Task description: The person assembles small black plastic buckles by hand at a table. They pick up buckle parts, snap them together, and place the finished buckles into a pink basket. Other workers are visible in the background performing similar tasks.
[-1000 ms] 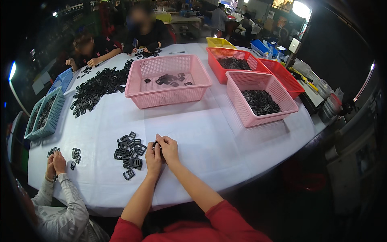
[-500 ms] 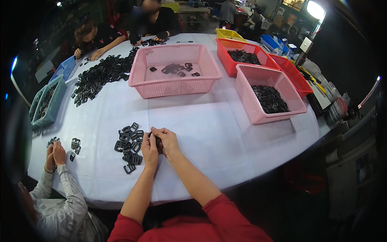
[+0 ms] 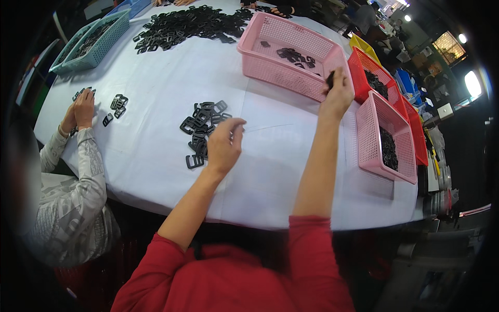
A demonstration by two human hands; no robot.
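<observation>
My right hand point(image 3: 338, 98) is raised over the near right side of the large pink basket point(image 3: 283, 74). Its fingers are closed on a black plastic buckle point(image 3: 330, 80), partly hidden by them. Inside that basket lie several loose black buckles point(image 3: 296, 56). My left hand point(image 3: 224, 148) is at the right edge of a small pile of black buckles point(image 3: 198, 125) on the white-covered table point(image 3: 270, 177). Its thumb and forefinger are apart, with nothing visible between them; the other fingers are curled and partly hidden.
A smaller pink basket point(image 3: 368, 140) and a red basket point(image 3: 358, 65) with black parts stand at the right. A big heap of buckles point(image 3: 189, 26) lies at the far side. A co-worker's hands point(image 3: 80, 112) work at the left, below a green basket point(image 3: 101, 54).
My hands were together beside the small pile; now they are apart. The right has moved far and right to the pink basket with the buckle. The view has turned and shifted.
</observation>
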